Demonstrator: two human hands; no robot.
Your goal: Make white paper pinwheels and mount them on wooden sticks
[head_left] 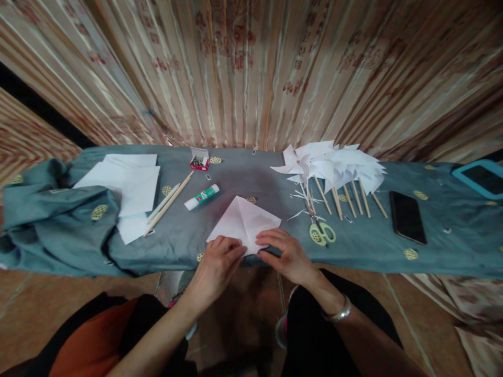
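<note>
A creased sheet of white paper point(244, 219) lies at the table's front edge, one corner pointing away from me. My left hand point(222, 260) pinches its near left edge between thumb and fingers. On the near right edge, my right hand point(286, 254) grips the paper, thumb below and fingers on top. Crease lines meet near the sheet's middle. Just beyond it lies a glue stick point(201, 197) with a green label and white cap. Scissors point(322, 233) with light green handles rest to the right, beside thin paper strips point(301, 196).
Several white paper pinwheels point(334, 162) on wooden sticks point(337, 203) lie at the back right. A black phone point(407, 217) and a blue-framed device point(481, 178) are farther right. Left are white sheets point(139, 188), loose sticks point(168, 204) and a small red box point(199, 159) of metal bits.
</note>
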